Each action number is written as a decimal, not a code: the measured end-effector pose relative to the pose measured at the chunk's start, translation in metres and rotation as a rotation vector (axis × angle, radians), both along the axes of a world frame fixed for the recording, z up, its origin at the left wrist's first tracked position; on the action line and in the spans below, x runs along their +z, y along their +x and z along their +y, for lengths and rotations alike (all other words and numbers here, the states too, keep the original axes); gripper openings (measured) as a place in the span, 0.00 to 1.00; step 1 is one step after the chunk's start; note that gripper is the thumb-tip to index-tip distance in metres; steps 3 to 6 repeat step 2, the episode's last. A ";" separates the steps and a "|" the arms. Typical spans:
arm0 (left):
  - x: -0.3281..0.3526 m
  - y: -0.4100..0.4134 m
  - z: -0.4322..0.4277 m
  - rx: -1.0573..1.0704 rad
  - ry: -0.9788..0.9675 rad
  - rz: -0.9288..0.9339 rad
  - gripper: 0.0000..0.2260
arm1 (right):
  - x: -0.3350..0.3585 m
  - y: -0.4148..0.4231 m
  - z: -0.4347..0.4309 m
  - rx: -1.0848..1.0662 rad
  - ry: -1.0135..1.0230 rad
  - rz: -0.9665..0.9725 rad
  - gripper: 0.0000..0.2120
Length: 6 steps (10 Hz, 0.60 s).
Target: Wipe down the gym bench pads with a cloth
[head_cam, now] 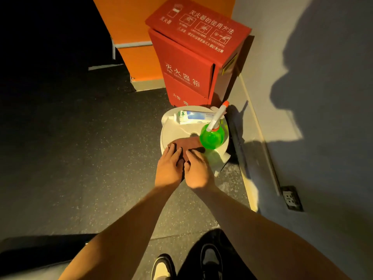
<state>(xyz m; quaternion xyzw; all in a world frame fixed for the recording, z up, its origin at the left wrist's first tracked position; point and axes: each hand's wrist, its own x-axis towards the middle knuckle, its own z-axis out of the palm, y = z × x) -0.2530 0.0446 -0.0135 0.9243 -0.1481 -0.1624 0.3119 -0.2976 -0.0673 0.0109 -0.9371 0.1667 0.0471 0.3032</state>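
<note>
Cloth (187, 142): dark brown, matte, slightly rumpled. It lies on the near part of the white round stool (175, 132), with 1 fold hanging over the stool's near edge.
Left hand (168, 168): released, fingers straight, flat on the cloth's near-left part.
Right hand (198, 170): released, fingers resting on the cloth's near-right part.
Green spray bottle (212, 138): on the stool's right side, touching the cloth's far-right edge.
</note>
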 end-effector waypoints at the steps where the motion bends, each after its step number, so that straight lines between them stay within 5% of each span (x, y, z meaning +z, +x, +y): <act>1: 0.009 0.002 0.007 -0.092 0.143 0.037 0.27 | 0.012 -0.006 0.000 0.059 0.036 0.082 0.23; 2: 0.052 0.003 0.008 -0.054 0.184 0.049 0.23 | 0.042 -0.005 -0.002 0.002 -0.082 -0.051 0.20; 6: 0.052 0.003 0.008 -0.054 0.184 0.049 0.23 | 0.042 -0.005 -0.002 0.002 -0.082 -0.051 0.20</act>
